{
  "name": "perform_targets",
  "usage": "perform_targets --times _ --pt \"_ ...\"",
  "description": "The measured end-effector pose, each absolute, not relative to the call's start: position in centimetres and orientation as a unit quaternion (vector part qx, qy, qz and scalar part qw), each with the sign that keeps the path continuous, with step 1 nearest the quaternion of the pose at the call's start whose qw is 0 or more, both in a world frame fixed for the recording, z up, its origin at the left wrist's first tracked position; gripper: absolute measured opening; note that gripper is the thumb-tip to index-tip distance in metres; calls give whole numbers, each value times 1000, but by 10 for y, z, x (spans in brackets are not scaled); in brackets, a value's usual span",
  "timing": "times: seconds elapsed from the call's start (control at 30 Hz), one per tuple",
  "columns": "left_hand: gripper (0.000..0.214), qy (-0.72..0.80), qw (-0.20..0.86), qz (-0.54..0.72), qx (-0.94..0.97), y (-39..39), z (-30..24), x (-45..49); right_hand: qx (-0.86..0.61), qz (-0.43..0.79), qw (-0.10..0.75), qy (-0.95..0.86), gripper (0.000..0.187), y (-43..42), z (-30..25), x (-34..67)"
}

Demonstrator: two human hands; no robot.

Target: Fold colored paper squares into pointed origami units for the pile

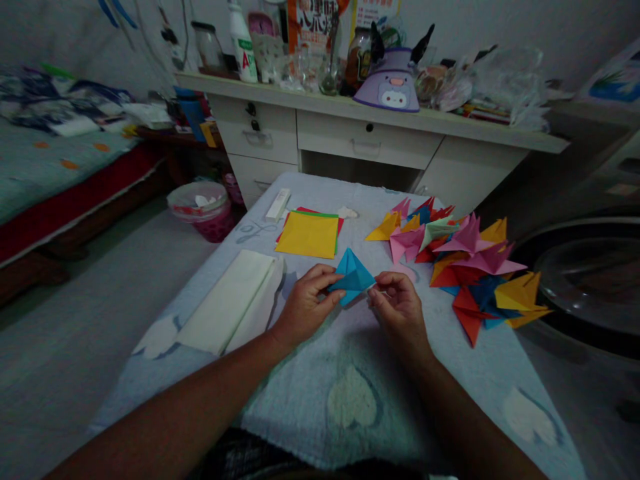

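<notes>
A piece of folded blue origami paper (353, 275) is held up over the cloth-covered table, between both hands. My left hand (313, 297) pinches its left corner between thumb and fingers. At the right corner, the thumb and fingers of my right hand (400, 310) are closed on the paper's tip. Behind the hands lies a stack of square paper sheets (307, 235), yellow on top with red and green edges showing. To the right sits a pile of folded paper cranes (467, 243) in pink, yellow, red, blue and pale green.
A folded pale cloth (227, 300) lies on the table's left side, with a small white box (278, 205) beyond it. A white cabinet (330, 133) with a cluttered top stands behind. Left are a pink bin (210, 213) and a bed (75, 173); right, a washing machine (590, 267).
</notes>
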State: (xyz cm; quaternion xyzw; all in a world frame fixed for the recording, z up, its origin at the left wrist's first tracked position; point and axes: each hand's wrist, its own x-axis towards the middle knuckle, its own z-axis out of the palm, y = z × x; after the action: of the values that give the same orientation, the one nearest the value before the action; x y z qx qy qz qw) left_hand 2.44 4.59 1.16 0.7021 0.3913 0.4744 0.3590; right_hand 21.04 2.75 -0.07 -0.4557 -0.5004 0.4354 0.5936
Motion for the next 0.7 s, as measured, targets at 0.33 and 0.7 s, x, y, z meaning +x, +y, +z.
perform_targets --times 0.33,0.7 --pt "21 394 359 527 661 49 6 24 -476 324 546 -609 20 19 4 207" --pt "32 390 359 532 660 47 9 23 -448 301 523 -660 33 15 7 206"
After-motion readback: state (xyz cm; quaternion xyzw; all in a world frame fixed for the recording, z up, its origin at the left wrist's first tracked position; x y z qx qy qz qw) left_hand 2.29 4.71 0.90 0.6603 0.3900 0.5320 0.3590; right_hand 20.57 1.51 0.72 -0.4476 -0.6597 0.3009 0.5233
